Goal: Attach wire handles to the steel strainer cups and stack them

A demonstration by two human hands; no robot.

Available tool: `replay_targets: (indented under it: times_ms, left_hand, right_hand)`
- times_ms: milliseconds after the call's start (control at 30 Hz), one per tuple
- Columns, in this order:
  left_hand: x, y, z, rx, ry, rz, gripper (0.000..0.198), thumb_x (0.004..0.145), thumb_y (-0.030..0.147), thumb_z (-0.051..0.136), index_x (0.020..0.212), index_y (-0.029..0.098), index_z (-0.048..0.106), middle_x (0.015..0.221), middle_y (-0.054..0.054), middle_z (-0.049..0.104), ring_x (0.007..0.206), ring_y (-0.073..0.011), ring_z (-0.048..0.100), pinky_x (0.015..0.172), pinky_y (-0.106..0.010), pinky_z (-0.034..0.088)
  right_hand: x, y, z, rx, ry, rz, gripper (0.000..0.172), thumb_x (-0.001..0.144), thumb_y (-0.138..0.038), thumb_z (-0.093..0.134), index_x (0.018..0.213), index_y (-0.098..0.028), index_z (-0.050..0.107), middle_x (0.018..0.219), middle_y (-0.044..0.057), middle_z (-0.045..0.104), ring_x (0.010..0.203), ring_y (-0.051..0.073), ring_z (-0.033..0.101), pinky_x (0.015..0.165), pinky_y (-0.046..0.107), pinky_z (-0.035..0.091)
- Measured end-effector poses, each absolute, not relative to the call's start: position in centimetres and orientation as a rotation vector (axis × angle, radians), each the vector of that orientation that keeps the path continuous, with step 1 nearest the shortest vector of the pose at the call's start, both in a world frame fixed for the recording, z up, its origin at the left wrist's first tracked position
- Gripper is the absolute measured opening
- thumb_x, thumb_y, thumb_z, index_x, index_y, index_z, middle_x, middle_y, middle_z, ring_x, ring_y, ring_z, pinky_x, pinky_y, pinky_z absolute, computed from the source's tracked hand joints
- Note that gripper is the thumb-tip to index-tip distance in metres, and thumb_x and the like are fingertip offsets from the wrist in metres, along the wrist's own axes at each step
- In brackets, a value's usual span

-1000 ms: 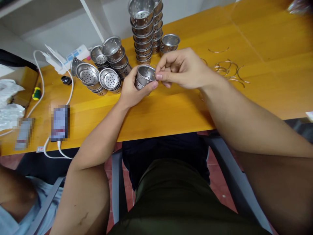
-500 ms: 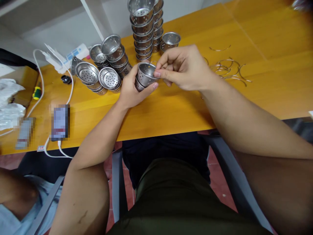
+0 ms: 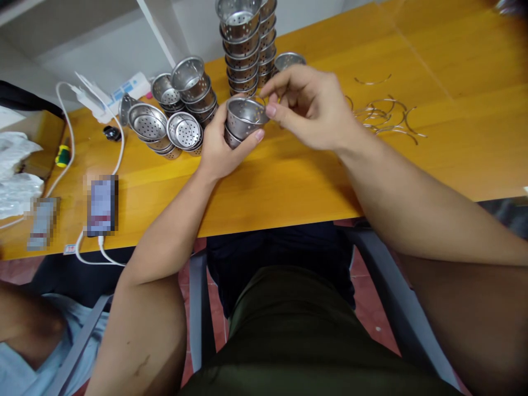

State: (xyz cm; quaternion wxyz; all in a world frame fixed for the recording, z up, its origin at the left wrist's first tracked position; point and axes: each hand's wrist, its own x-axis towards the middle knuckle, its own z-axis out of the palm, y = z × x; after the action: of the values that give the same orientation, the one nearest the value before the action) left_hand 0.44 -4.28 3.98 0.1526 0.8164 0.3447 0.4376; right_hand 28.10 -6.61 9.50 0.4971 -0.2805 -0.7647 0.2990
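Note:
My left hand [image 3: 223, 143] is wrapped round a perforated metal strainer cup [image 3: 246, 116], which sits nested in another cup and tilts a little toward me. My right hand [image 3: 309, 107] is at the cup's right rim, thumb and forefinger closing on a thin curved wire handle [image 3: 264, 100] that arches over the cup's mouth. Part of the wire is hidden by the fingers. Behind my hands rise tall stacks of the same cups [image 3: 240, 49], and a single strainer cup [image 3: 290, 59] is partly covered by my right hand.
More stacked cups [image 3: 193, 82] stand to the left, some leaning. Loose curved wires [image 3: 388, 115] lie on the yellow table [image 3: 454, 159] at right. At left are a phone [image 3: 102, 206] with a white cable, a power strip [image 3: 130, 91] and plastic bags [image 3: 20, 192]. Another person's leg [image 3: 33, 330] shows at lower left.
The held cup has shifted slightly up and left, its mouth turned more toward me. My right fingers have risen a little and the wire now stands above the rim.

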Motion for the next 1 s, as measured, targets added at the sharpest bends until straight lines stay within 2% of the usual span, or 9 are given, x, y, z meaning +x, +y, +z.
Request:
replay_targets:
  times_ms: [133, 300, 467, 533, 600, 667, 733, 867, 1000]
  left_hand:
    - [0.4, -4.3, 4.2, 2.349, 1.04, 1.279, 0.105, 0.102, 0.106, 0.07, 0.178, 0.034, 0.056, 0.168, -0.016, 0.078, 0.162, -0.0406, 0.077, 0.147, -0.059, 0.058]
    - [0.6, -4.6, 4.3, 2.321, 1.048, 1.261, 0.109, 0.101, 0.103, 0.075, 0.181, 0.033, 0.053, 0.171, -0.018, 0.076, 0.166, -0.0421, 0.075, 0.148, -0.06, 0.057]
    - [1.3, -4.4, 3.8, 2.299, 1.073, 1.207, 0.136, 0.086, 0.093, 0.101, 0.192, 0.039, 0.035, 0.185, -0.019, 0.064, 0.185, -0.0461, 0.055, 0.156, -0.064, 0.048]
    - [1.6, -4.9, 4.0, 2.29, 1.02, 1.139, 0.134, 0.083, 0.089, 0.107, 0.188, 0.037, 0.042, 0.18, -0.019, 0.067, 0.178, -0.0462, 0.062, 0.15, -0.065, 0.054]
    - [1.9, -6.1, 4.5, 2.261, 0.9, 0.974, 0.115, 0.085, 0.086, 0.107, 0.174, 0.032, 0.058, 0.164, -0.017, 0.076, 0.158, -0.043, 0.077, 0.137, -0.064, 0.065]
    - [2.3, -7.7, 5.3, 2.204, 0.756, 0.734, 0.093, 0.085, 0.081, 0.108, 0.152, 0.029, 0.072, 0.147, -0.012, 0.085, 0.136, -0.0373, 0.086, 0.122, -0.057, 0.073]
    - [2.9, -9.2, 6.3, 2.127, 0.628, 0.558, 0.082, 0.084, 0.073, 0.11, 0.143, 0.026, 0.076, 0.138, -0.011, 0.089, 0.125, -0.0334, 0.089, 0.114, -0.05, 0.074]
    - [4.1, -10.6, 7.5, 2.026, 0.511, 0.47, 0.078, 0.085, 0.068, 0.111, 0.142, 0.025, 0.081, 0.142, -0.012, 0.091, 0.127, -0.0325, 0.09, 0.115, -0.048, 0.074]
    - [4.3, -10.2, 7.6, 2.076, 0.497, 0.438, 0.085, 0.081, 0.075, 0.112, 0.146, 0.026, 0.086, 0.156, -0.014, 0.089, 0.148, -0.0382, 0.085, 0.135, -0.054, 0.067]
  right_hand:
    - [28.4, -6.3, 8.8, -0.691, -1.967, 0.582, 0.056, 0.117, -0.09, 0.072, 0.121, -0.039, 0.095, 0.139, 0.013, 0.082, 0.126, 0.037, 0.076, 0.096, 0.048, 0.073]
    - [28.1, -6.0, 7.7, -0.63, -2.079, 0.616, 0.057, 0.113, -0.088, 0.079, 0.132, -0.037, 0.095, 0.151, 0.012, 0.077, 0.147, 0.043, 0.073, 0.125, 0.061, 0.069]
    - [28.2, -6.0, 8.2, -0.649, -1.875, 0.547, 0.049, 0.106, -0.085, 0.091, 0.119, -0.037, 0.095, 0.142, 0.016, 0.077, 0.139, 0.043, 0.073, 0.109, 0.057, 0.075]
    - [28.8, -5.8, 8.8, -0.696, -1.775, 0.487, 0.047, 0.107, -0.085, 0.091, 0.117, -0.038, 0.095, 0.142, 0.016, 0.076, 0.141, 0.044, 0.072, 0.106, 0.056, 0.077]
    - [29.6, -5.6, 9.2, -0.798, -1.726, 0.459, 0.046, 0.108, -0.087, 0.088, 0.118, -0.042, 0.094, 0.147, 0.013, 0.076, 0.145, 0.044, 0.072, 0.106, 0.055, 0.078]
    - [30.2, -5.1, 9.1, -0.89, -1.712, 0.456, 0.047, 0.107, -0.09, 0.086, 0.118, -0.045, 0.093, 0.149, 0.01, 0.076, 0.144, 0.042, 0.075, 0.106, 0.053, 0.08]
    - [30.1, -4.4, 8.3, -0.909, -1.721, 0.472, 0.048, 0.106, -0.09, 0.088, 0.119, -0.044, 0.093, 0.147, 0.011, 0.077, 0.14, 0.04, 0.077, 0.103, 0.051, 0.08]
    - [27.9, -3.0, 5.6, -0.749, -1.822, 0.507, 0.051, 0.103, -0.086, 0.094, 0.121, -0.038, 0.095, 0.143, 0.015, 0.081, 0.134, 0.041, 0.076, 0.106, 0.056, 0.078]
    - [25.6, -2.3, 3.9, -0.722, -2.013, 0.588, 0.043, 0.104, -0.075, 0.098, 0.128, -0.04, 0.094, 0.151, 0.013, 0.082, 0.145, 0.047, 0.075, 0.126, 0.071, 0.07]
